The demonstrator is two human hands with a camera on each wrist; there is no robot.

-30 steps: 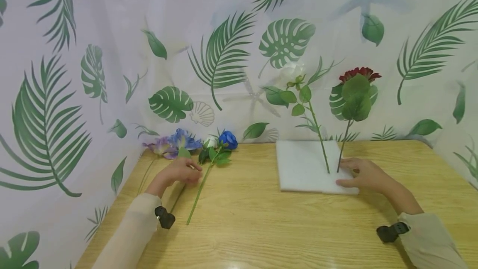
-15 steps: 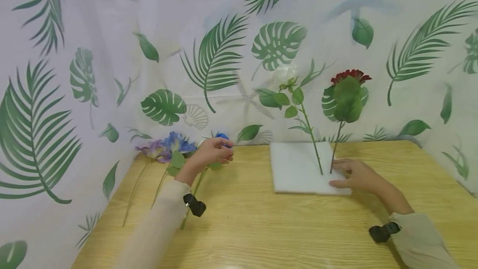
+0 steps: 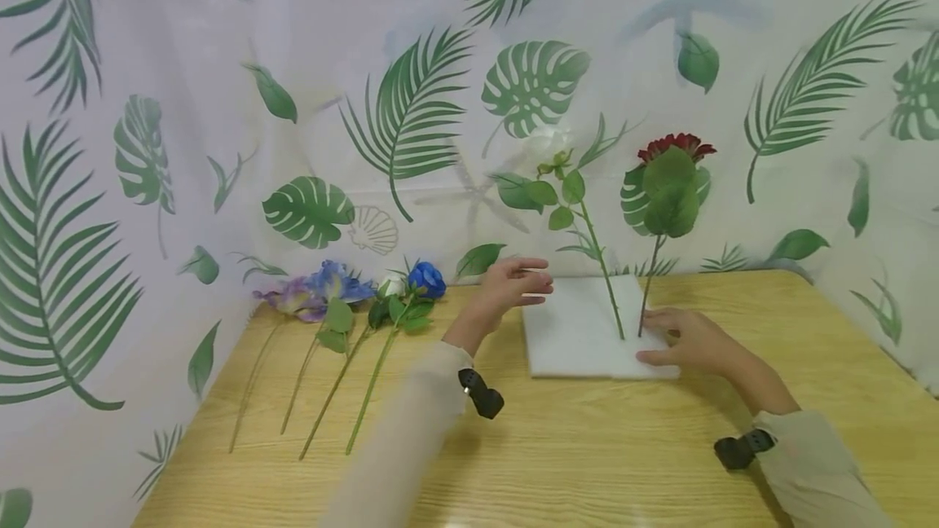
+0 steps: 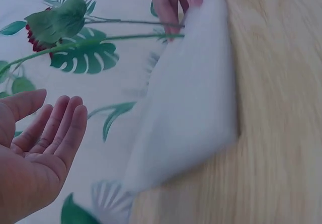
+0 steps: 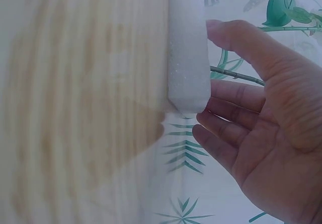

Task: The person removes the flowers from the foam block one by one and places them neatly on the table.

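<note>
A white foam board (image 3: 568, 345) lies on the table with two artificial flowers standing in it. One is a white rose (image 3: 548, 143) on a green, leaning stem. The other is a dark red flower (image 3: 676, 147), with large leaves below its head. My left hand (image 3: 506, 292) hovers by the board's back left corner, palm facing it, fingers extended and holding nothing. At the board's right side my right hand (image 3: 697, 341) rests thumb and fingertips on the foam, beside the red flower's stem. In the right wrist view, fingers (image 5: 221, 133) touch the board's edge.
On the left of the wooden table (image 3: 557, 446) lie several more flowers: a purple one (image 3: 293, 296), a blue-violet one (image 3: 339, 282), a white one (image 3: 392, 283) and a blue rose (image 3: 427, 279). A leaf-patterned curtain (image 3: 440, 6) hangs behind.
My left hand has moved right, from over the lying flowers, past the blue rose, to the foam board's left side. The right hand keeps its place on the board.
</note>
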